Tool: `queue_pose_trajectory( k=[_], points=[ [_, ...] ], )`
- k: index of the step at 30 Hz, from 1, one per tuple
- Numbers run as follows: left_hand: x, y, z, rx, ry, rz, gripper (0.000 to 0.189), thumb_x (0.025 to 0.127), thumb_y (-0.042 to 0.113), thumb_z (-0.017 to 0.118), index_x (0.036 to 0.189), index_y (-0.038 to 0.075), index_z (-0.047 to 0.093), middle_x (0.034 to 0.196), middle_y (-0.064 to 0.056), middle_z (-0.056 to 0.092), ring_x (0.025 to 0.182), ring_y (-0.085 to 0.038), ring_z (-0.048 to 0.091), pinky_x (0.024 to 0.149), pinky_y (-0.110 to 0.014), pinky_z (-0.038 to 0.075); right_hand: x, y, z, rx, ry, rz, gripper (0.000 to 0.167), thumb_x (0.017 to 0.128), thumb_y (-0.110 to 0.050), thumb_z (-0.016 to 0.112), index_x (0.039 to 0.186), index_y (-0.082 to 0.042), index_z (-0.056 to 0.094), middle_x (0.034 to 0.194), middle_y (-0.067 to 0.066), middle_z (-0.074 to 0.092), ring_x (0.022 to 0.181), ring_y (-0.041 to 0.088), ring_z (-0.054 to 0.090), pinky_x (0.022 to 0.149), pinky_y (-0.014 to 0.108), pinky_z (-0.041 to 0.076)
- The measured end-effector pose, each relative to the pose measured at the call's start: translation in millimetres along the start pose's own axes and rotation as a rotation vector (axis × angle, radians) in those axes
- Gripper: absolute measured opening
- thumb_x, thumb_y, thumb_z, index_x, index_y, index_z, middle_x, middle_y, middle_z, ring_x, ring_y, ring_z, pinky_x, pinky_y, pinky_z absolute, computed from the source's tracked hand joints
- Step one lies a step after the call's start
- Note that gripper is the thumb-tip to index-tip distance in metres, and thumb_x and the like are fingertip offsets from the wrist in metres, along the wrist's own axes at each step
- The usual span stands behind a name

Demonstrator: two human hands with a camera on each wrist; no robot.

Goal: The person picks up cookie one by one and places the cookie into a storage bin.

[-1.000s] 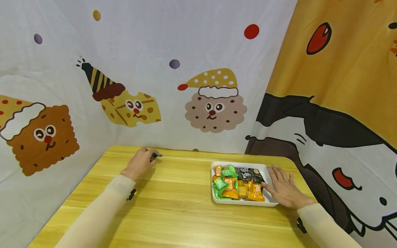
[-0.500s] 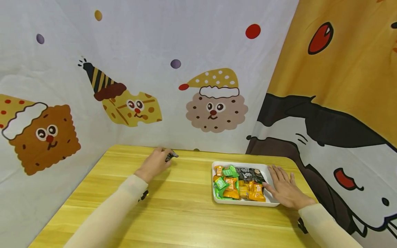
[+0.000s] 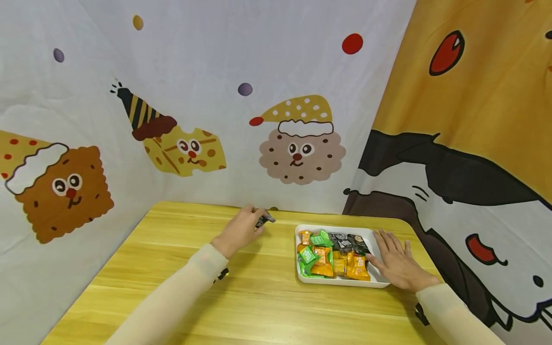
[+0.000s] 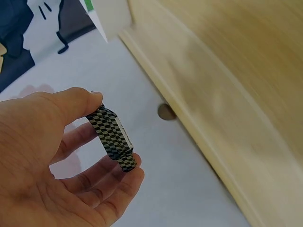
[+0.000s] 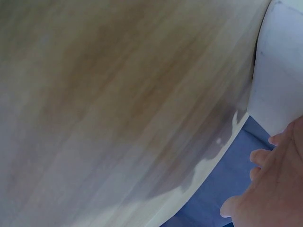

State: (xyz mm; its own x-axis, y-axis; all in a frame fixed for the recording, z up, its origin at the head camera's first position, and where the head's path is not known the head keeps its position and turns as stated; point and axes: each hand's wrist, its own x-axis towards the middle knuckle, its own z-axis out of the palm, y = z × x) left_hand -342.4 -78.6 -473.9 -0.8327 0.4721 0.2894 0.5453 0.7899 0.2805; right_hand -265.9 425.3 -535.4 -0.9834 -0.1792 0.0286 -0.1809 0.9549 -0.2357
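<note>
Pinched between the thumb and fingers of my left hand (image 3: 242, 231) is a small wrapped candy (image 4: 111, 133) with a black-and-cream checkered wrapper. It is above the far part of the table, left of the white tray (image 3: 340, 282). My right hand (image 3: 397, 262) rests at the tray's right end, fingers straight over the rim. In the right wrist view, the tray's outer wall (image 5: 281, 66) shows beside the fingers. Inside the tray lie green candies (image 3: 307, 255), orange candies (image 3: 357, 266) and black candies (image 3: 342, 242), mostly toward its left and middle.
The wooden table (image 3: 254, 306) ends at the back against a white printed curtain (image 3: 194, 57). A yellow printed curtain (image 3: 487, 96) hangs along the right side. The tray's bare floor (image 3: 376, 275) shows near my right hand.
My left hand has moved steadily right along the table's far side, carrying the black candy toward the tray. The right hand and the tray have stayed in place.
</note>
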Motion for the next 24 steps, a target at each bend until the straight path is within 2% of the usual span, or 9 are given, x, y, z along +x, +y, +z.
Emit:
queue_pose_trajectory(
  k=[6,11,18,24],
  points=[
    [4.4,20.2,5.7,-0.003,0.006,0.043,0.038,0.11,0.02,0.085,0.145,0.01,0.076,0.138,-0.025,0.072,0.109,-0.031,0.076,0.089,-0.041,0.071,-1.6,-1,1,0.007,0.002,-0.002,0.097,0.12,-0.065,0.051,0.186,-0.003,0.015,0.19,0.038,0.015,0.173,0.067,0.014,0.131,0.097,0.002],
    [7.1,37.7,9.5,-0.034,0.006,0.094,0.037,0.109,0.019,0.086,0.143,0.009,0.075,0.131,-0.024,0.072,0.108,-0.032,0.076,0.09,-0.043,0.072,-2.8,-1,1,0.027,-0.001,-0.004,0.098,0.12,-0.065,0.052,0.186,-0.002,0.014,0.19,0.039,0.014,0.173,0.069,0.012,0.13,0.097,-0.001],
    [10.8,61.1,17.8,-0.024,0.002,0.189,0.035,0.11,0.021,0.085,0.143,0.012,0.076,0.127,-0.018,0.072,0.099,-0.022,0.07,0.077,-0.029,0.065,0.4,1,0,0.011,0.004,-0.012,0.097,0.121,-0.064,0.05,0.187,-0.004,0.013,0.19,0.038,0.014,0.173,0.068,0.014,0.13,0.097,0.001],
    [12.2,87.1,23.7,0.008,-0.018,0.246,0.038,0.112,0.028,0.083,0.148,0.016,0.076,0.135,-0.015,0.074,0.109,-0.021,0.073,0.083,-0.024,0.067,1.3,2,2,0.003,-0.001,-0.007,0.097,0.12,-0.065,0.051,0.186,-0.004,0.015,0.19,0.038,0.015,0.173,0.067,0.014,0.13,0.097,0.002]
  ],
)
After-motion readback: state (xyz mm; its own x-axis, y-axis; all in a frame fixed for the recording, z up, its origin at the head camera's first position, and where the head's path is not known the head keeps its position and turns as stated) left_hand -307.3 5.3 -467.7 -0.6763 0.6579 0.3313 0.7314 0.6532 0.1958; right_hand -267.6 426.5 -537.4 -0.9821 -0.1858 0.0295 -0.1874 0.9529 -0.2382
